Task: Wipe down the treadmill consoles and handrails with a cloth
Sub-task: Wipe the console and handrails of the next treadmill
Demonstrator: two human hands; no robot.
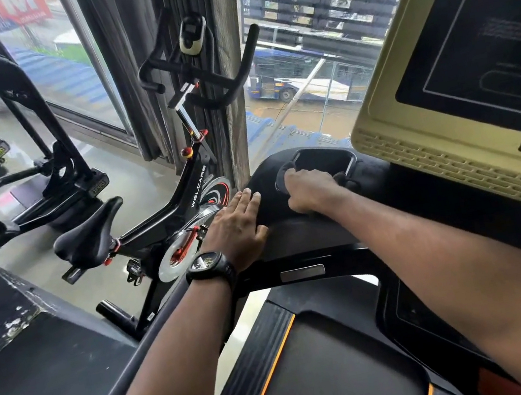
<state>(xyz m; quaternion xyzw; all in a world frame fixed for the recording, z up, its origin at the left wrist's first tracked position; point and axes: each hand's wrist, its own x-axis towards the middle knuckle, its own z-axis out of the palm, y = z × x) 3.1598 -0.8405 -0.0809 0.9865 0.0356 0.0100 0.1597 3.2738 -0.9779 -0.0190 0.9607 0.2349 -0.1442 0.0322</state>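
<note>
Right hand [311, 190], fingers curled round a dark cloth [284, 174], presses into the console's [294, 236] left-corner recess [321, 158]. Left hand [239, 225] lies flat, fingers straight. Best to work firmly along the rim.

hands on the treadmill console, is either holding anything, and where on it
The right hand grips a dark cloth, bunched under its curled fingers. The left hand lies flat, holding nothing.

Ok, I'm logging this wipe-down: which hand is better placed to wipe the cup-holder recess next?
Right. The right hand grips the dark cloth at the rim of the recess; the left hand lies flat and bare on the console edge.
</note>
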